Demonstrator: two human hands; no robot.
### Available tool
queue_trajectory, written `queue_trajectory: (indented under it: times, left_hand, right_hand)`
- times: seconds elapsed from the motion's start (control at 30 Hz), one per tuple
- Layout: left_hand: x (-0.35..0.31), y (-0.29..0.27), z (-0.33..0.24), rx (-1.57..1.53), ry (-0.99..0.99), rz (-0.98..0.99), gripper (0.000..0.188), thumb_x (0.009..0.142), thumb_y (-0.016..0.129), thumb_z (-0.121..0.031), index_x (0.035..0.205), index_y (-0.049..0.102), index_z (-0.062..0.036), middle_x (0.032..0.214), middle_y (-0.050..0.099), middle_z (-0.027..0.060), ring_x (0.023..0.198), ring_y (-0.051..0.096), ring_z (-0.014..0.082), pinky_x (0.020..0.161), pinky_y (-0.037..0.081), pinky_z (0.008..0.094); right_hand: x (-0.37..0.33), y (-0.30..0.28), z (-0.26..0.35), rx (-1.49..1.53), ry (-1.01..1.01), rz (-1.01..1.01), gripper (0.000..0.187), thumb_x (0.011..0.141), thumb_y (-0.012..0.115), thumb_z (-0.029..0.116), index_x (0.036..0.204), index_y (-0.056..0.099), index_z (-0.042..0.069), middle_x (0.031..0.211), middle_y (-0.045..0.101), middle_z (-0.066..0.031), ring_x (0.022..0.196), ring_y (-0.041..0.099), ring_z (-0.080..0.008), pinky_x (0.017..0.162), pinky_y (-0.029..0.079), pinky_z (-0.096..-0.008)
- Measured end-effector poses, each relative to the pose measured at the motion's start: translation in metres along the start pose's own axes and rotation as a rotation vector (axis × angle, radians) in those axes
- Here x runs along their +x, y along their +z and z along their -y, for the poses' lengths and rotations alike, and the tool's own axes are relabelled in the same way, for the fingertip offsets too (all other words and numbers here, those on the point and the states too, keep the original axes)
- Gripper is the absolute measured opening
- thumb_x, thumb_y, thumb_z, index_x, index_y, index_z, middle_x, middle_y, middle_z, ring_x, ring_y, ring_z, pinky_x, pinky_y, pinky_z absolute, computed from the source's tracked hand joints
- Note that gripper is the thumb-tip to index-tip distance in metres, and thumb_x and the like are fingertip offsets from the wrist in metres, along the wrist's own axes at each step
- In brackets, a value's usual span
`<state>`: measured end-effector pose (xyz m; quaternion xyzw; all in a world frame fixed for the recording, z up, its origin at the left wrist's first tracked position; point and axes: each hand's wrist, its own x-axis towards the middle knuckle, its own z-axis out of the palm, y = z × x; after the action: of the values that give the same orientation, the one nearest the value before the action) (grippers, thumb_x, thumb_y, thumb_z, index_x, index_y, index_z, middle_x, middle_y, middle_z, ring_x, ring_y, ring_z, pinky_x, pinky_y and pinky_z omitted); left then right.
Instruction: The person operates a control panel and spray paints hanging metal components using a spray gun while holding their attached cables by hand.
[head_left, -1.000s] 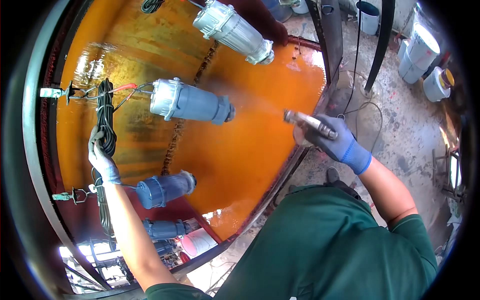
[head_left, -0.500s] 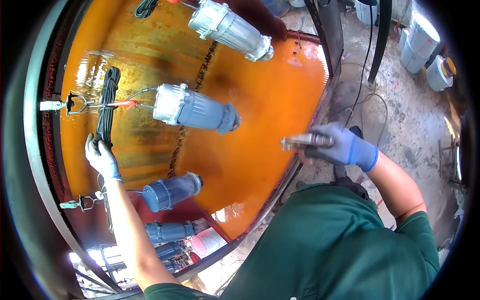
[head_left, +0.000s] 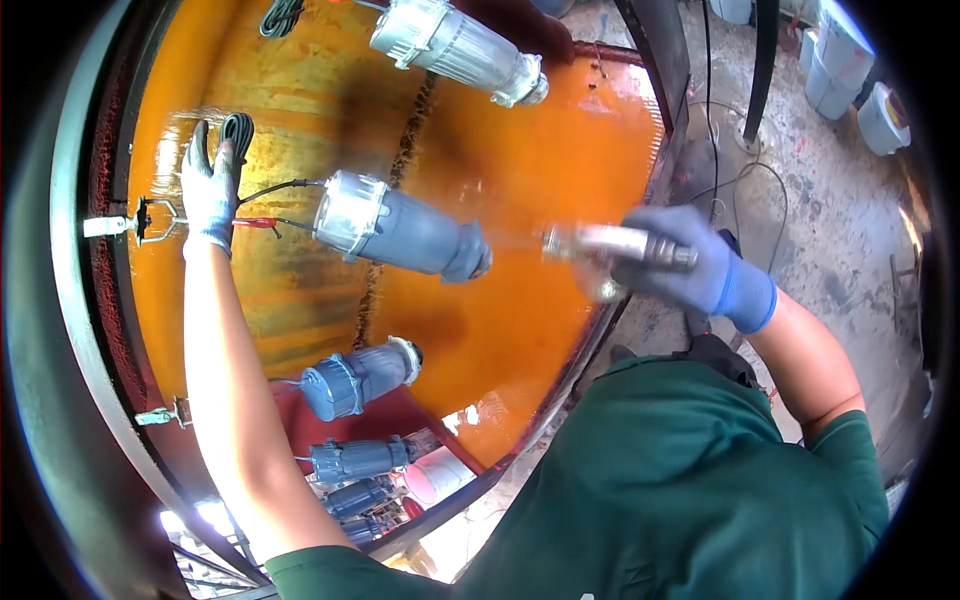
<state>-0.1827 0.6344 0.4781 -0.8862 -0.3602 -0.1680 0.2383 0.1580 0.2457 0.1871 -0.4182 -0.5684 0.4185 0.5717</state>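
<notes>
My right hand (head_left: pixel 690 262), in a blue-grey glove, is closed around a metal spray gun (head_left: pixel 610 242) that points left. A faint mist hangs between its nozzle and a grey-blue submersible pump (head_left: pixel 410 232), which hangs sideways in the middle. My left hand (head_left: pixel 210 190), gloved, reaches up beside the pump's black coiled cable (head_left: pixel 238 138). Its fingers are stretched and apart, against the coil's left side. The hand and forearm hide the coil's lower part. A wire hook (head_left: pixel 160 220) and a red-orange lead (head_left: pixel 258 223) are by my left wrist.
Another pump (head_left: pixel 460 50) hangs farther off, and a blue pump (head_left: pixel 360 378) hangs nearer, with several more below. Orange-coated booth panels (head_left: pixel 530 340) stand behind them. White buckets (head_left: pixel 838 70) stand on the concrete floor at right, where a black hose (head_left: pixel 712 130) runs down.
My left hand has moved up from the coil's bottom to its upper part. The spray gun has shifted slightly left toward the middle pump, and mist now shows at its nozzle.
</notes>
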Motion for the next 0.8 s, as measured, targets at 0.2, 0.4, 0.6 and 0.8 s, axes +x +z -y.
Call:
queue_trajectory:
  times: [0.2,0.4,0.6,0.8]
  left_hand:
    - [0.017,0.018,0.057,-0.394,-0.483,0.230,0.059,0.103,0.059,-0.047,0.147,0.057,-0.0072,0.137,0.064,0.0148,0.111,0.063,0.0252,0.100,0.047,0.0351]
    - [0.006,0.019,0.049,-0.137,-0.322,0.242,0.051,0.104,0.058,-0.045,0.135,0.067,-0.0053,0.120,0.073,0.0146,0.110,0.065,0.0277,0.101,0.047,0.0373]
    - [-0.003,0.019,0.035,-0.223,-0.287,0.167,0.039,0.104,0.062,-0.031,0.130,0.069,-0.0031,0.119,0.074,0.0100,0.109,0.065,0.0195,0.100,0.047,0.0320]
    - [-0.007,0.020,0.031,-0.271,-0.336,0.153,0.036,0.103,0.065,-0.026,0.131,0.069,-0.0026,0.119,0.074,0.0116,0.108,0.065,0.0193,0.100,0.047,0.0316]
  right_hand:
    - [-0.005,0.013,0.000,0.126,0.224,-0.147,0.017,0.093,0.076,0.013,0.101,0.067,0.001,0.082,0.070,-0.0104,0.071,0.068,-0.0177,0.069,0.054,-0.0336]
    - [-0.019,0.027,-0.008,0.047,0.088,0.122,0.018,0.090,0.078,0.014,0.101,0.069,0.003,0.079,0.070,-0.0110,0.073,0.072,-0.0202,0.068,0.055,-0.0353]
    - [-0.011,0.031,-0.025,0.058,-0.113,-0.088,0.018,0.090,0.078,0.013,0.098,0.067,0.002,0.079,0.068,-0.0114,0.069,0.068,-0.0209,0.065,0.052,-0.0357]
    - [-0.013,0.027,-0.026,0.117,0.228,-0.179,0.019,0.089,0.079,0.014,0.102,0.069,0.003,0.081,0.069,-0.0136,0.072,0.070,-0.0198,0.066,0.054,-0.0353]
